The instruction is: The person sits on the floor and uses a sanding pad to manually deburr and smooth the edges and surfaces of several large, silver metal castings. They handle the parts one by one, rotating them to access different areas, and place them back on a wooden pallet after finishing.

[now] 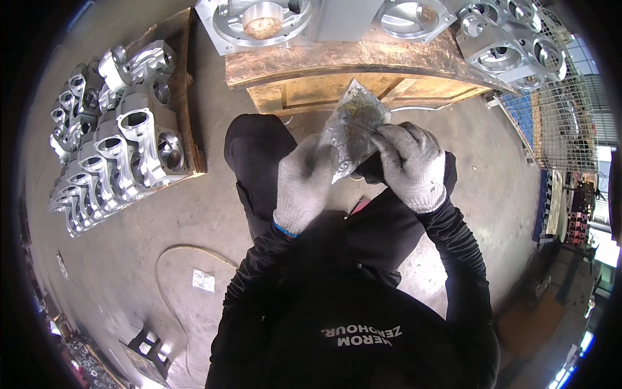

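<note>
Gloved left hand (303,185) and right hand (409,165) fingers are clamped on a clear bag (353,129), long axis toward 12 o'clock, above concrete floor (162,220).

bag (353,126): clear glossy plastic | gloves (304,185): knit cloth | castings (123,149): bright metal

Place: I see a metalworking shop | evidence: machined aluminium castings (116,149) stacked on a wooden pallet (184,78) | bare concrete floor (129,240) | wire-mesh cage (570,117)
</note>
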